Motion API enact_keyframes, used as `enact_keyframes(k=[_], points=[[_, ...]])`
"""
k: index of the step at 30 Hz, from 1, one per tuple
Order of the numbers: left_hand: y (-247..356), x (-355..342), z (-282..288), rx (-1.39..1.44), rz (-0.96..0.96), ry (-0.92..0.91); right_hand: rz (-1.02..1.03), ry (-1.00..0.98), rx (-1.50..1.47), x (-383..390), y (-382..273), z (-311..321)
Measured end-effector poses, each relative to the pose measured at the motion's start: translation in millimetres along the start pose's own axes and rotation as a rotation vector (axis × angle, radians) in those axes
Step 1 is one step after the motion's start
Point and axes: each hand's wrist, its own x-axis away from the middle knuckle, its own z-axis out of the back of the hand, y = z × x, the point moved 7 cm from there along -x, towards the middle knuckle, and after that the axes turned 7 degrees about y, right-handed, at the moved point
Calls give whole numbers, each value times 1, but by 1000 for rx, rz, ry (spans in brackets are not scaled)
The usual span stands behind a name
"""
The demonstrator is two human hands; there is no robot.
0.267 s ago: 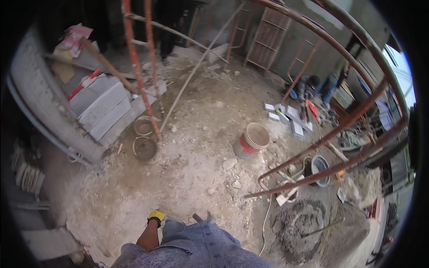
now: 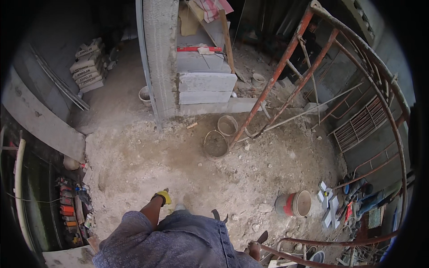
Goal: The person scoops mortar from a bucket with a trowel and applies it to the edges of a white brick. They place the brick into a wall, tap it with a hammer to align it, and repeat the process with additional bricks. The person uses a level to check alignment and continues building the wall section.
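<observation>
In the head view, the left hand (image 2: 164, 197), in a yellow glove, looks loosely curled, and the right hand (image 2: 254, 251) is partly hidden at the lower edge, so I cannot tell what either grips. One rusty scaffold (image 2: 288, 53) bends round the right side, its lower tube just beside the right hand; it would likely handle as stiff, heavy and rough, best held by a straight tube. Two mortar buckets (image 2: 216, 157) stand at its foot, and one red-banded bucket (image 2: 289, 204) farther right.
</observation>
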Motion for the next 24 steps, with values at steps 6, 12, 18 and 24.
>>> enact_keyframes(k=[6, 12, 18, 24], points=[[-33, -21, -27, 260, -49, 26, 627, 95, 269, 1, -264, 3], [-120, -21, -75, 150, 31, -37, 399, -150, 267, 29, -307, -133], [-92, -21, -86, 207, 195, -235, 30, -251, 769, -20, -182, -159], [-59, -94, -24, 407, 254, -91, 180, -484, 1302, -83, -195, -208]])
